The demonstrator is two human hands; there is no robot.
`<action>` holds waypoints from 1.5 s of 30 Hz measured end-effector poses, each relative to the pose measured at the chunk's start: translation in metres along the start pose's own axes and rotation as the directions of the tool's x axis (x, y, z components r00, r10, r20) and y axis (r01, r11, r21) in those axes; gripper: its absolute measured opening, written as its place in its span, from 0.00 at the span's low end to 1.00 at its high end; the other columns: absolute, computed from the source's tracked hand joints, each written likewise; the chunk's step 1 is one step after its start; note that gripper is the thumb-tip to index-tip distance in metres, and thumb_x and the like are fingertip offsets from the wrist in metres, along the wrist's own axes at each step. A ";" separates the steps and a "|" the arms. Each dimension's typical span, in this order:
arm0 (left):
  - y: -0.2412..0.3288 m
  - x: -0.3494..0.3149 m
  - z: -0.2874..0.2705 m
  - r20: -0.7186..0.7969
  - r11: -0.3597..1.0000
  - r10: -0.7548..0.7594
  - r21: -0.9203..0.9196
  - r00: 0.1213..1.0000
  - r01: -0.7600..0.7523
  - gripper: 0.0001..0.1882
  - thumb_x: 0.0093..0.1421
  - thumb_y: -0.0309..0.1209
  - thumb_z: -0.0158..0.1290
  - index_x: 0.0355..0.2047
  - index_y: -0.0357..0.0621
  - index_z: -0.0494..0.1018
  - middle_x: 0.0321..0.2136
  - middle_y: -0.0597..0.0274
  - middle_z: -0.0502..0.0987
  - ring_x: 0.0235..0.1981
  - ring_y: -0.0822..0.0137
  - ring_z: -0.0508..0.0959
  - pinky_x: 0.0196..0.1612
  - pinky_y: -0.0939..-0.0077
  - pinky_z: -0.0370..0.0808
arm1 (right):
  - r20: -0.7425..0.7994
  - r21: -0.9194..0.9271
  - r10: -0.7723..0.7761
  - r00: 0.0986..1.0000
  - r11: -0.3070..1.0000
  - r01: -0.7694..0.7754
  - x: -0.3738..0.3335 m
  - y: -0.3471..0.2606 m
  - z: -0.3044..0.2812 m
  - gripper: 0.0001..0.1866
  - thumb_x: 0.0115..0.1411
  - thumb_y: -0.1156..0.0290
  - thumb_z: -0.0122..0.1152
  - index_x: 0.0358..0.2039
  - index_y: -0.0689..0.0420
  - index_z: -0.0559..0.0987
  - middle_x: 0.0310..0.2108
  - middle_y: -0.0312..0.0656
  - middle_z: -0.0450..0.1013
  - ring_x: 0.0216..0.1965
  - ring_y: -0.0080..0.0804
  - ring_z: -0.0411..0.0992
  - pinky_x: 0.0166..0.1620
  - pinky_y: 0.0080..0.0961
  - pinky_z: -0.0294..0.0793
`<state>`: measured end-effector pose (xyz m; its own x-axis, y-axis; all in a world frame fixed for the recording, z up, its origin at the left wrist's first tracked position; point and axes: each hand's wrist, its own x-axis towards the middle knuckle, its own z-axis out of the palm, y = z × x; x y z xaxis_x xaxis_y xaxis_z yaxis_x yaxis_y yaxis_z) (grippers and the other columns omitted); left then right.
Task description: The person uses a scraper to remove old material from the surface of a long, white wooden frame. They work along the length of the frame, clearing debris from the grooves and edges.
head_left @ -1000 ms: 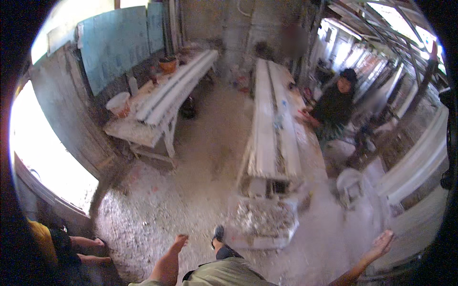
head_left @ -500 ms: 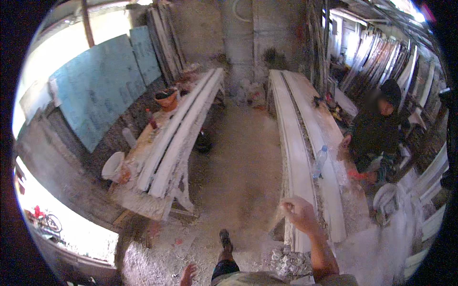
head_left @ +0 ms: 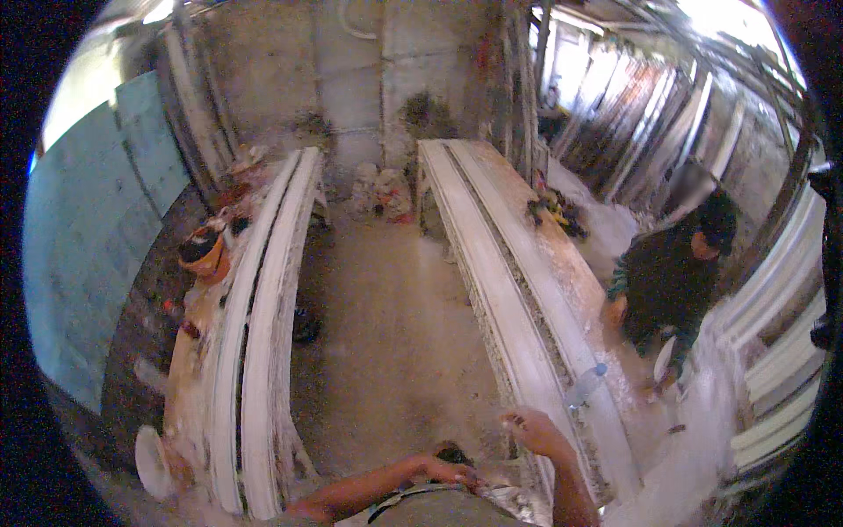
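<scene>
Hovering by the near end of the right-hand bench, the right hand is held with its fingers loosely bent and a little apart. It is seen against the left edge of the inner white strip; whether the strip is touched cannot be told. The left hand is held low, just before the waist, with its back turned up; whether its fingers are apart or together cannot be told through the blur.

On the right-hand bench, the inner white strip and the outer white strip are laid lengthwise, side by side and narrowly parted. A clear plastic bottle is set on the outer one, to the right of the right hand. On the left-hand bench, a second pair of long white strips is laid in the same way, flanked on the left by an orange bucket and, nearer, by a white bucket. Beside the right-hand bench, on its far right, a co-worker in dark clothing is seen.
</scene>
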<state>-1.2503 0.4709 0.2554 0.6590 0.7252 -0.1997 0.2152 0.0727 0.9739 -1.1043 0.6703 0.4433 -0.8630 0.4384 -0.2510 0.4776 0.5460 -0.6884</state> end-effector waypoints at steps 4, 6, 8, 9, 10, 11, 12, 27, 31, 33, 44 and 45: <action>-0.014 -0.011 -0.123 0.254 1.000 0.001 -0.029 0.967 0.007 0.43 0.73 0.63 0.33 0.61 0.32 0.71 0.58 0.48 0.75 0.58 0.57 0.72 0.67 0.61 0.62 | -0.021 0.062 0.188 0.982 0.981 -0.186 0.063 0.033 0.008 0.21 0.68 0.56 0.60 0.53 0.56 0.82 0.48 0.52 0.81 0.50 0.46 0.79 0.55 0.41 0.76; -0.030 -0.010 -0.180 0.261 0.994 -0.077 -0.057 0.962 0.095 0.44 0.72 0.65 0.33 0.57 0.32 0.74 0.53 0.50 0.78 0.53 0.58 0.74 0.64 0.61 0.66 | 0.098 0.123 0.279 0.955 0.949 -0.290 0.107 0.055 0.016 0.24 0.68 0.51 0.58 0.55 0.54 0.81 0.49 0.51 0.81 0.51 0.48 0.79 0.56 0.44 0.76; -0.050 -0.019 -0.237 0.162 0.990 -0.109 -0.068 0.981 0.122 0.43 0.73 0.64 0.32 0.61 0.34 0.71 0.55 0.50 0.76 0.55 0.58 0.73 0.64 0.59 0.65 | 0.166 0.177 0.215 0.962 0.954 -0.243 0.162 0.074 0.022 0.25 0.67 0.51 0.60 0.55 0.56 0.81 0.50 0.52 0.80 0.51 0.48 0.79 0.56 0.43 0.76; -0.061 -0.024 -0.268 0.127 0.987 -0.121 -0.091 0.984 0.133 0.43 0.73 0.64 0.31 0.64 0.35 0.69 0.57 0.49 0.75 0.56 0.58 0.72 0.65 0.57 0.64 | 0.186 0.205 0.169 0.968 0.957 -0.206 0.203 0.085 0.014 0.25 0.67 0.52 0.62 0.55 0.58 0.81 0.51 0.53 0.80 0.51 0.47 0.79 0.56 0.41 0.76; -0.070 -0.032 -0.300 0.129 0.977 -0.127 -0.155 0.983 0.147 0.42 0.74 0.63 0.30 0.67 0.37 0.66 0.60 0.49 0.73 0.60 0.57 0.70 0.67 0.56 0.62 | 0.174 0.085 0.130 0.976 0.985 -0.147 0.246 0.095 -0.001 0.25 0.67 0.51 0.61 0.54 0.58 0.81 0.50 0.54 0.80 0.51 0.48 0.79 0.55 0.43 0.76; -0.079 -0.040 -0.333 0.131 0.963 -0.133 -0.219 0.982 0.160 0.42 0.74 0.63 0.29 0.70 0.39 0.62 0.63 0.49 0.70 0.63 0.56 0.68 0.69 0.54 0.60 | 0.169 -0.024 0.093 0.981 0.996 -0.090 0.287 0.101 -0.012 0.25 0.67 0.51 0.60 0.54 0.58 0.81 0.49 0.54 0.80 0.50 0.50 0.79 0.55 0.44 0.75; -0.087 -0.047 -0.361 0.138 0.959 -0.131 -0.234 0.982 0.160 0.42 0.74 0.63 0.29 0.70 0.40 0.61 0.64 0.49 0.68 0.64 0.55 0.66 0.69 0.54 0.59 | 0.170 -0.116 0.062 0.983 0.992 -0.042 0.326 0.098 -0.018 0.25 0.67 0.51 0.60 0.54 0.58 0.81 0.48 0.55 0.80 0.50 0.52 0.78 0.55 0.46 0.75; -0.179 -0.066 -0.723 0.186 0.936 -0.071 0.352 0.980 0.001 0.39 0.74 0.60 0.26 0.76 0.49 0.47 0.77 0.52 0.44 0.78 0.51 0.40 0.77 0.51 0.40 | 0.280 -0.121 -0.154 0.947 0.973 0.195 0.795 0.031 -0.091 0.29 0.68 0.49 0.56 0.59 0.59 0.77 0.56 0.54 0.77 0.57 0.52 0.74 0.61 0.44 0.71; -0.169 -0.117 -0.864 0.160 0.888 -0.209 0.445 0.965 0.119 0.41 0.73 0.62 0.31 0.76 0.50 0.49 0.76 0.52 0.51 0.77 0.52 0.46 0.77 0.52 0.41 | 0.416 -0.258 -0.064 0.907 0.948 0.186 0.929 0.043 -0.084 0.30 0.67 0.49 0.59 0.60 0.59 0.77 0.55 0.52 0.78 0.56 0.51 0.75 0.62 0.42 0.71; -0.168 -0.135 -0.924 0.184 0.940 -0.167 0.325 0.969 0.100 0.41 0.72 0.62 0.34 0.75 0.50 0.51 0.75 0.53 0.53 0.76 0.53 0.48 0.76 0.52 0.43 | 0.386 -0.086 -0.084 0.919 0.988 0.126 0.980 0.024 -0.101 0.28 0.66 0.51 0.61 0.60 0.56 0.77 0.54 0.52 0.79 0.55 0.49 0.76 0.60 0.42 0.72; -0.341 -0.341 -1.180 -0.622 0.980 -0.037 -0.175 0.782 -0.093 0.36 0.69 0.59 0.44 0.68 0.49 0.61 0.69 0.56 0.63 0.69 0.54 0.60 0.69 0.53 0.54 | 0.458 -0.007 -0.096 0.884 0.994 0.111 1.237 -0.070 -0.151 0.21 0.66 0.57 0.63 0.55 0.55 0.80 0.55 0.49 0.78 0.51 0.46 0.79 0.54 0.40 0.77; -0.362 -0.368 -1.187 -0.740 0.968 -0.057 -0.205 0.670 -0.144 0.36 0.68 0.59 0.45 0.68 0.49 0.62 0.68 0.56 0.64 0.68 0.54 0.61 0.69 0.53 0.55 | 0.520 -0.007 -0.011 0.854 1.000 0.018 1.269 -0.070 -0.146 0.20 0.66 0.57 0.63 0.54 0.55 0.81 0.55 0.49 0.78 0.50 0.46 0.79 0.52 0.40 0.78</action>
<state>-2.4258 0.9905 0.1049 -0.1044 0.9885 -0.1090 -0.0344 0.1060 0.9938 -2.2087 1.2923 0.2725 -0.8284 -0.0027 -0.5602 0.4633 0.5587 -0.6879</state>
